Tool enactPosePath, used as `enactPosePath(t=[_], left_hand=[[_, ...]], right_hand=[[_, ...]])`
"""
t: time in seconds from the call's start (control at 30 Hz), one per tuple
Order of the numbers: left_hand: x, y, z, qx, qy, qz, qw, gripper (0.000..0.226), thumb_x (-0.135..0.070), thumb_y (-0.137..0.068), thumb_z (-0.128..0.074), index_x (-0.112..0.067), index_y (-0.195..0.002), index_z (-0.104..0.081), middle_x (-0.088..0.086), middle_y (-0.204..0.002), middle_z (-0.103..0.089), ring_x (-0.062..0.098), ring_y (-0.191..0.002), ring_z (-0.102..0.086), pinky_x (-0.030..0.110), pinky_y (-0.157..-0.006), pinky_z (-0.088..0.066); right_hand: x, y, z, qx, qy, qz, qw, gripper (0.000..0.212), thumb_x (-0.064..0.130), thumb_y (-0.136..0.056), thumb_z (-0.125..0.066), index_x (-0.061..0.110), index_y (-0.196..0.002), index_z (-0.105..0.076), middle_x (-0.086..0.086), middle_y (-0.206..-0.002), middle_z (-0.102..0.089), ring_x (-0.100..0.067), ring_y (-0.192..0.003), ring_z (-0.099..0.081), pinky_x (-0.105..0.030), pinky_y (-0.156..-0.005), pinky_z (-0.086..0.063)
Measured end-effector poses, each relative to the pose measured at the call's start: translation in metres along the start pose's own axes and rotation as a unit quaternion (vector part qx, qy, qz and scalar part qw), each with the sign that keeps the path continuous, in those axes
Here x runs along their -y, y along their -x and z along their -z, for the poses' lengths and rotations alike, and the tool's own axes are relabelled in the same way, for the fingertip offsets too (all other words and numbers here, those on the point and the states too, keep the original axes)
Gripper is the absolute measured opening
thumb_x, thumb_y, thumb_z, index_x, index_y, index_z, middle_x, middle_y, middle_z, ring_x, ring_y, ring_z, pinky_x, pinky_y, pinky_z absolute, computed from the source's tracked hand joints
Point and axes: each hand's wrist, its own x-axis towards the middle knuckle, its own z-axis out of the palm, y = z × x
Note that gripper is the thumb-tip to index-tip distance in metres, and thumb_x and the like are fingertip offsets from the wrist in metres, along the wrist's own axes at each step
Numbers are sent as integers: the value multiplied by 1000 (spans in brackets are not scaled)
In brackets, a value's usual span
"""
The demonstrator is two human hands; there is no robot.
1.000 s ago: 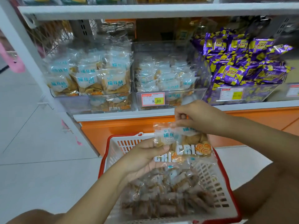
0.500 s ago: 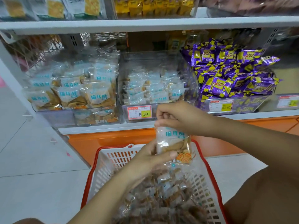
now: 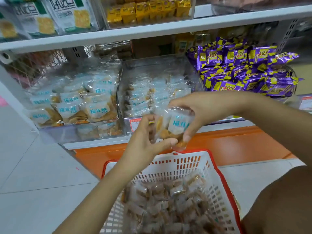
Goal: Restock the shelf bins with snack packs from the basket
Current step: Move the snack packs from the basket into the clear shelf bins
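A person's two hands close together on one clear snack pack [image 3: 175, 125] with blue lettering, held in the air above the far rim of a basket [image 3: 217, 168]. The left hand [image 3: 145, 141] pinches the pack's lower left edge between thumb and fingers; the right hand [image 3: 200, 110] curls over its top, thumb running down its right side. Directly below the hands, the white plastic basket with a red rim holds a heap of clear-wrapped brown snacks [image 3: 168, 205]. Just behind the hands stands a clear middle bin [image 3: 152, 68], partly filled with similar blue-lettered packs, a red-bordered price label [image 3: 133, 124] showing on its front beside the left hand. To the left of the hands, a left bin [image 3: 76, 132] is piled with the same kind of packs. Beyond the right hand, purple and yellow packs [image 3: 244, 71] are heaped high. Under the bins runs an orange base panel [image 3: 236, 144]. Above, a white shelf [image 3: 152, 31] carries yellow packets [image 3: 146, 10] and white and green bags [image 3: 67, 14]. Pale floor tiles [image 3: 33, 183] stretch away left of the arms.
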Motion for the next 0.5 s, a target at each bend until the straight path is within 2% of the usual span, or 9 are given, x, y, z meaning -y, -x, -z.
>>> enactPosePath(t=[0.1,0.2,0.27,0.33,0.37,0.43,0.5], left_hand=[[-18,-25,4,-6,-24,-33,999,69,-31,-62,-86,-21,-117,-46,0,-107,-68,13,-98,-67,43,-91,-53],[-30,-55,7,-3,-61,-61,996,68,-29,-63,-84,-16,-120,-49,-2,-111,-67,9,-102,-65,35,-93,-52],[-29,-78,8,-6,-189,-68,980,71,-34,-66,-85,-17,-126,-50,-2,-122,-62,10,-111,-59,28,-97,-47],[-21,-96,9,-14,-340,-83,937,64,-36,-75,-78,-20,-130,-51,0,-130,-57,15,-117,-53,19,-91,-37],[-15,-103,9,-12,-380,-95,920,56,-33,-80,-74,-19,-130,-54,1,-131,-57,17,-118,-52,16,-86,-32],[-3,-113,8,2,-410,-125,903,37,-28,-87,-66,-15,-121,-64,5,-124,-62,22,-113,-54,14,-75,-27],[6,-116,8,3,-419,-138,897,31,-32,-90,-62,-12,-112,-68,8,-114,-65,24,-106,-55,18,-72,-26]], right_hand=[[5,4,20,-70,34,7,997,58,40,-62,-85,34,-108,-51,22,-87,-52,16,-79,-51,-5,-59,-38],[1,8,44,-140,117,-6,983,59,44,-63,-83,29,-112,-54,20,-88,-54,4,-82,-51,-10,-61,-36],[-1,10,58,-168,167,-34,971,57,42,-65,-82,30,-113,-52,17,-87,-54,-5,-78,-49,-17,-60,-35],[-1,5,64,-170,221,-67,958,61,39,-69,-81,29,-119,-49,11,-93,-56,-12,-79,-46,-29,-59,-32],[0,1,65,-161,254,-83,950,63,38,-71,-80,29,-123,-47,7,-97,-55,-14,-81,-44,-31,-60,-31],[1,-12,61,-118,297,-96,943,68,35,-73,-79,29,-129,-42,3,-103,-55,-14,-85,-41,-30,-64,-32],[0,-23,58,-77,322,-92,939,70,30,-75,-77,29,-134,-40,5,-96,-53,-15,-86,-39,-28,-60,-32]])
